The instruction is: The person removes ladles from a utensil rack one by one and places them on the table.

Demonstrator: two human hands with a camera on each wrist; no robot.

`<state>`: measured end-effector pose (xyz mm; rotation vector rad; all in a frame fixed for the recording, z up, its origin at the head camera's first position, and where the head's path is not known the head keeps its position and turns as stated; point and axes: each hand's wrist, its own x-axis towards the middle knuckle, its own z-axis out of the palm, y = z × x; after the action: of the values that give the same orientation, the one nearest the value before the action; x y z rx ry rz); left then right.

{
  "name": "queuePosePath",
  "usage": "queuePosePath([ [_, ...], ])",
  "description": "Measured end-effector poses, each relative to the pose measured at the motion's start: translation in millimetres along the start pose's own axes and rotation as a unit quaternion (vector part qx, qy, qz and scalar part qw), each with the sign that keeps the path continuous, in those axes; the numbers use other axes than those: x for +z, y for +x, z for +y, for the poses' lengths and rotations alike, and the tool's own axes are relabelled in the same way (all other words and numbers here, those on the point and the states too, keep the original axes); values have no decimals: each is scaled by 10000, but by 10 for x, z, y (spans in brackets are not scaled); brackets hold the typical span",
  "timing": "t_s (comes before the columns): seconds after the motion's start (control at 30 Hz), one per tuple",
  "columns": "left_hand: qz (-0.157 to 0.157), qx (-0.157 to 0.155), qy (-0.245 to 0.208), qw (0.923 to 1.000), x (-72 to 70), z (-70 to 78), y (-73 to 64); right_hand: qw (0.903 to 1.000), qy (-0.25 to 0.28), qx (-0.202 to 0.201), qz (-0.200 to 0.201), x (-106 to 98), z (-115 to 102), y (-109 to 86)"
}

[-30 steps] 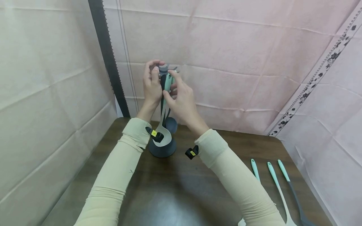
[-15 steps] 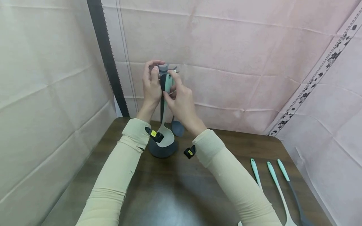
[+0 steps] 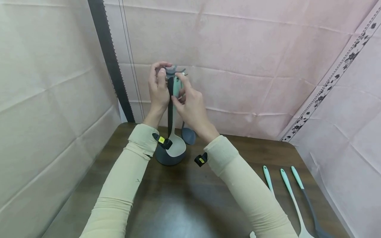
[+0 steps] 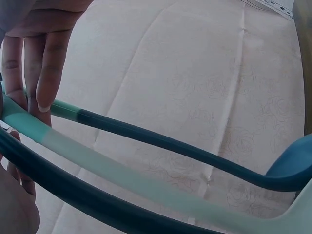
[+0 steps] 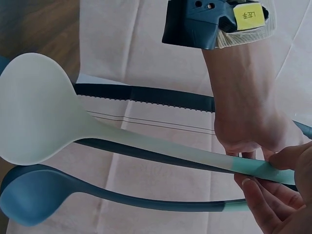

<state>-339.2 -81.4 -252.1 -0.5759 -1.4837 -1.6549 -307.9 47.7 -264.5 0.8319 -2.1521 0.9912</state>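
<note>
A dark grey utensil stand [image 3: 168, 161] rises from a round base near the table's back edge, with hooks at its top. My left hand [image 3: 159, 89] grips the stand's top from the left, fingers curled around the hook ring. From the right, my right hand [image 3: 191, 102] pinches the mint handle of a white ladle [image 3: 177, 147] just under the hooks. That ladle [image 5: 39, 107] hangs bowl down in front of the base. Behind it hangs a blue-grey ladle [image 3: 189, 136], its mint handle end [image 5: 236, 205] close to my right fingers. Whether the white ladle's handle hole sits on a hook is hidden.
Several mint-handled utensils lie on the brown table [image 3: 178, 198] at the right: one partly under my right sleeve, a white-shafted one [image 3: 293, 195] and a dark grey one [image 3: 309, 203]. Cloth walls [image 3: 223, 49] enclose the table's back and sides.
The white ladle's bowl has shifted slightly right. The blue-grey ladle has swung right, out from behind it, as the stand's top turned a little. Both hands keep nearly the same places.
</note>
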Motion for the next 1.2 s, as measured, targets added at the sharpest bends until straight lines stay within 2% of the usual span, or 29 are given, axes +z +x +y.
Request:
queuePosePath([
  [0.23, -70, -33, 67, 9999, 14, 6, -10, 9998, 121, 168, -24, -26, 6, -14],
  [0.6, -65, 15, 96, 9999, -14, -14, -8, 9997, -129, 68, -210, -54, -3, -20],
  [0.93, -113, -79, 53, 9999, -39, -34, -14, 9988, -268, -79, -413, -103, -11, -5],
  [1.2, 204, 97, 190, 9996, -17, -56, -17, 9987, -177, -51, -474, -115, -33, -17],
])
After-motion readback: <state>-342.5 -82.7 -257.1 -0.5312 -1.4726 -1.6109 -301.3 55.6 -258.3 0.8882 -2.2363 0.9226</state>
